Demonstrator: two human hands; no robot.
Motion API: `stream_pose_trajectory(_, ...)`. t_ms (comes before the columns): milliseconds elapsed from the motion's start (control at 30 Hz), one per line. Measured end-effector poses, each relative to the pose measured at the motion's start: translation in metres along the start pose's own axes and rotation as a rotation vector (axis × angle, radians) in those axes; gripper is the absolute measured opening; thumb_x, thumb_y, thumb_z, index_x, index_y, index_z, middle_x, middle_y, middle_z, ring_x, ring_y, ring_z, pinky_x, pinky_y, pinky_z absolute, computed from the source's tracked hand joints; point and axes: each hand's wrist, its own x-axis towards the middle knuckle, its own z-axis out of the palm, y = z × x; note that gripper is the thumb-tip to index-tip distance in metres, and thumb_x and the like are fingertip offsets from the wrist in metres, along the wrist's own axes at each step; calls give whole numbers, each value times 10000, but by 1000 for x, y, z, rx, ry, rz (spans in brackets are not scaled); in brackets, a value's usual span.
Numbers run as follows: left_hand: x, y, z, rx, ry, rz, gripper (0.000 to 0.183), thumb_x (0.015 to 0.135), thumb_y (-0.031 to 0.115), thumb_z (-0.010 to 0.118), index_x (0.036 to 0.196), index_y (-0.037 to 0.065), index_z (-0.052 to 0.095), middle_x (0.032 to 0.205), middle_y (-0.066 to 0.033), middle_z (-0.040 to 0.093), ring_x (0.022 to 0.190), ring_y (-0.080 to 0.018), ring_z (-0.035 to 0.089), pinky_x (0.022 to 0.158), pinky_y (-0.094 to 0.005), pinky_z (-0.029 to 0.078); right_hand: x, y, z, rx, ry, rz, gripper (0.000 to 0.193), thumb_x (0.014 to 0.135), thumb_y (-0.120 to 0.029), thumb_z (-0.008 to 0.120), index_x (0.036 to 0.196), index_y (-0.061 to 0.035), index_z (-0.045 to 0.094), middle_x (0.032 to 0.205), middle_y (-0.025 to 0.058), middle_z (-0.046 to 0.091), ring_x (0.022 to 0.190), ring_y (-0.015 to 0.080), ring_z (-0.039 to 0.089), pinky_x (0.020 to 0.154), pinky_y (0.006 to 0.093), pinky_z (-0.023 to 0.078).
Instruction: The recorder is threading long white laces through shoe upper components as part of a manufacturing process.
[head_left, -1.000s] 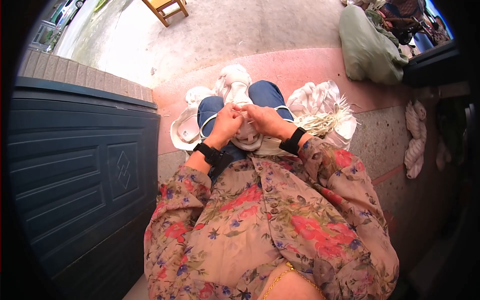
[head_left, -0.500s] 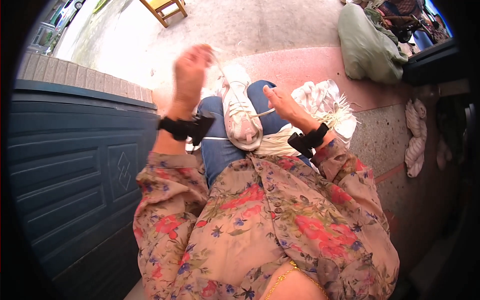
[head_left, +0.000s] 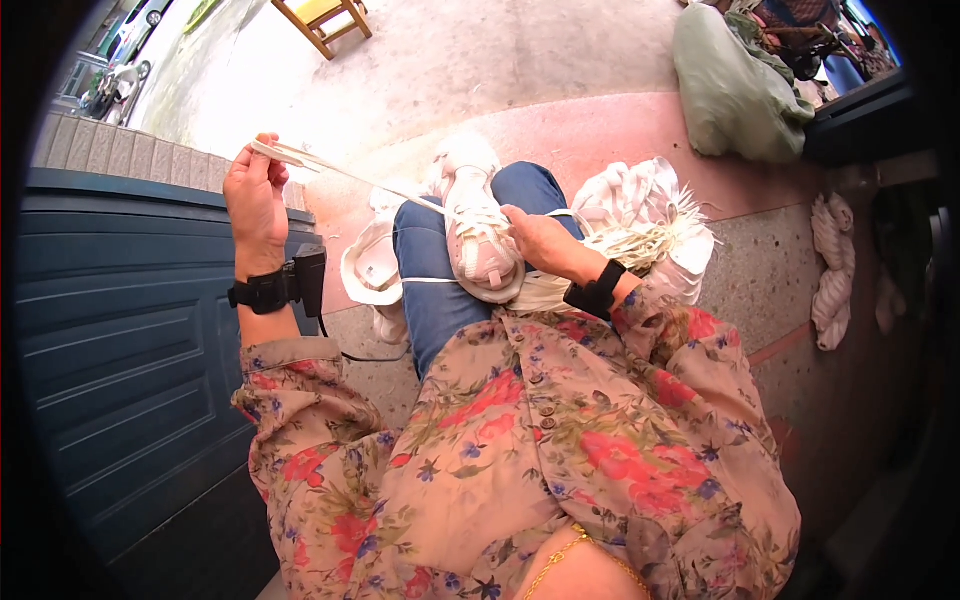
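Observation:
A white-and-pale-pink sneaker [head_left: 484,262] rests on my lap between my jeans-clad thighs, its padded end toward me. From its eyelets a white shoelace [head_left: 375,184] runs taut up to the left. My left hand [head_left: 257,200], raised in front of the blue door, pinches the lace's far part, with a short doubled piece at the fingers. My right hand [head_left: 548,246] is closed on the sneaker's right side near the lacing; its fingertips are partly hidden. A bundle of cream laces [head_left: 655,238] lies on the right beside that hand.
Other white shoes stand in a row [head_left: 625,190] at the right and another white shoe [head_left: 370,262] at the left of my knees. A blue panelled door [head_left: 130,330] borders the left. A green sack [head_left: 735,95], a wooden chair [head_left: 325,22] and a twisted white bundle [head_left: 832,270] lie farther off.
My left hand has moved left and down, drawing the lace out taut. My right hand has come from open beside the sneaker to gripping its side.

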Motion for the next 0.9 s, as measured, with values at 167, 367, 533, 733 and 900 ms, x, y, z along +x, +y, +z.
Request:
stream_pose_trajectory(167, -4, 2, 7, -7, 1, 17, 226, 873, 144, 536, 1026, -23, 539, 756, 10, 512, 657, -62, 449, 606, -202, 392, 3, -5, 3, -26, 87, -111, 142, 784, -93, 501, 741, 15, 584, 751, 217, 567, 740, 374, 556, 658, 429, 447)
stream_pose_trajectory(367, 5, 2, 7, -10, -35, 12, 221, 871, 146, 541, 1013, -24, 542, 723, 10, 506, 645, -65, 453, 611, -203, 397, 11, -16, 4, -317, 48, -148, 81, 681, -48, 533, 703, 1, 594, 775, 160, 541, 765, 321, 535, 664, 393, 471)
stream_pose_trajectory(533, 9, 2, 3, -8, -44, 10, 203, 864, 151, 550, 998, -2, 552, 740, 0, 528, 661, -60, 473, 615, -198, 402, 23, -13, 13, -267, 43, -241, 79, 661, -63, 552, 687, -8, 602, 772, 173, 554, 754, 344, 540, 652, 400, 464)
stream_pose_trajectory(733, -49, -84, 23, 752, -236, 156, 266, 860, 117, 425, 1022, -70, 522, 1012, -192, 579, 963, -263, 547, 833, -342, 422, 12, -8, 15, 19, 72, -129, 117, 750, -82, 514, 708, 12, 571, 759, 225, 565, 750, 392, 547, 635, 446, 426)
stream_pose_trajectory(900, -133, -130, 65, 968, -580, 238, 504, 764, 8, 486, 1252, 72, 378, 820, -190, 549, 709, -330, 526, 633, -392, 432, 9, -6, 16, 159, 61, -132, 165, 756, -77, 578, 894, 7, 543, 715, 157, 578, 650, 286, 578, 582, 342, 451)
